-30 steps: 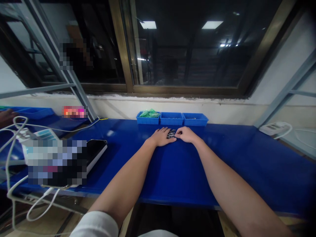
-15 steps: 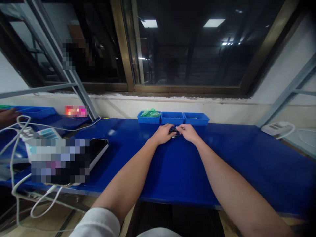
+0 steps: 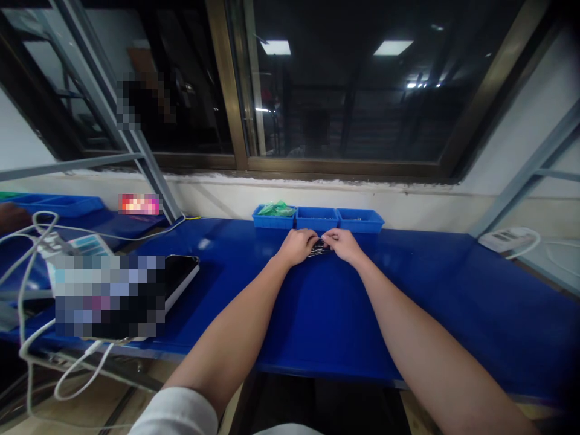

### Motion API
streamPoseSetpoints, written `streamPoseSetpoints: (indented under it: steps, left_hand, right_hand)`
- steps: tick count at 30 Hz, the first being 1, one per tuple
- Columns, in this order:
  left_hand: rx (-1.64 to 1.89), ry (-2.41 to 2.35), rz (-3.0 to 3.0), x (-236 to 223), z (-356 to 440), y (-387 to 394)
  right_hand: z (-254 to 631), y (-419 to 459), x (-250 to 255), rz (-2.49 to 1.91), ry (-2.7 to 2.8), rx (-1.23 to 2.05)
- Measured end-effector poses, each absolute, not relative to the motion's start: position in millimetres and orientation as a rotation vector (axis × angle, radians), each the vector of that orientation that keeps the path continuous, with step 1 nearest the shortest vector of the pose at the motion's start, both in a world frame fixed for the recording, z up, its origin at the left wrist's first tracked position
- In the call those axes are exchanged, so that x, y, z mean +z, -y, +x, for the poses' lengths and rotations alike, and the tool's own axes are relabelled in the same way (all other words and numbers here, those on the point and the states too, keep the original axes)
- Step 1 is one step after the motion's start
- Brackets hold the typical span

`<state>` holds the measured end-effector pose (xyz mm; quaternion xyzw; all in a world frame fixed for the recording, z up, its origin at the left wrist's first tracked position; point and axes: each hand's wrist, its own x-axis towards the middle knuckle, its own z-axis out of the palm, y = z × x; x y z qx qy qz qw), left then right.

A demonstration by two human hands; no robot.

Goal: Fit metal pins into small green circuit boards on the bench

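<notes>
Head view: bare hands [image 3: 296, 248] on small metal parts [image 3: 319, 248], glossy blue tabletop [image 3: 408, 290]

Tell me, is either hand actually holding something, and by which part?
Hard to tell: the left hand and right hand have fingertips at a small dark metal pile, but no clear grip shows.

dim room, ceiling lights [image 3: 275, 48] mirrored in dark window glass [image 3: 344, 90], small glare on blue bench [image 3: 408, 290], edges bowed
</notes>
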<state>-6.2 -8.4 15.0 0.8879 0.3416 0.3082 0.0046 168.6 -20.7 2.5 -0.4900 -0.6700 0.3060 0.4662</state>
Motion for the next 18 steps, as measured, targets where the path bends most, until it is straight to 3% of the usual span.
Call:
streamPoseSetpoints:
  steps: [7,18]
  left_hand:
    - [0.937,-1.124,2.666,19.7,-5.4,14.0]
    - [1.194,-1.337,2.39,12.5,-16.1,3.9]
  right_hand:
    - [165.8,25.5,8.7,-1.126,1.448,0.956]
    - [175.5,20.9,10.9,-1.219,1.262,0.995]
